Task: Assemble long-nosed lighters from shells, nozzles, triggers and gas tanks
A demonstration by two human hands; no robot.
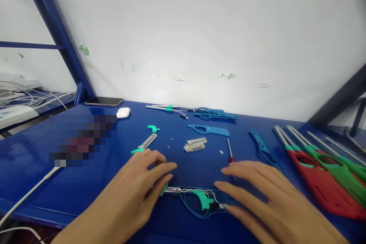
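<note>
A blue half shell of a long-nosed lighter (190, 210) lies open on the table between my hands. In it sit a green trigger (203, 199), white wires, a metal rod (173, 190) and a black igniter (215, 206). My left hand (143, 187) is closed around the rod end, where a bit of green shows by the fingers; the grip is partly hidden. Over the shell's handle end is my right hand (257, 190), its fingers apart and the thumb tip at the igniter's end. A red-handled screwdriver (230, 150) lies partly behind that hand.
Clear fuel tanks (196, 145), a green trigger (153, 128) and small screws (168, 147) lie beyond my hands. Blue shells (213, 130) and wired rods (168, 109) are near the wall. Red and green lighters (317, 183) line the right; a phone (104, 101) lies back left.
</note>
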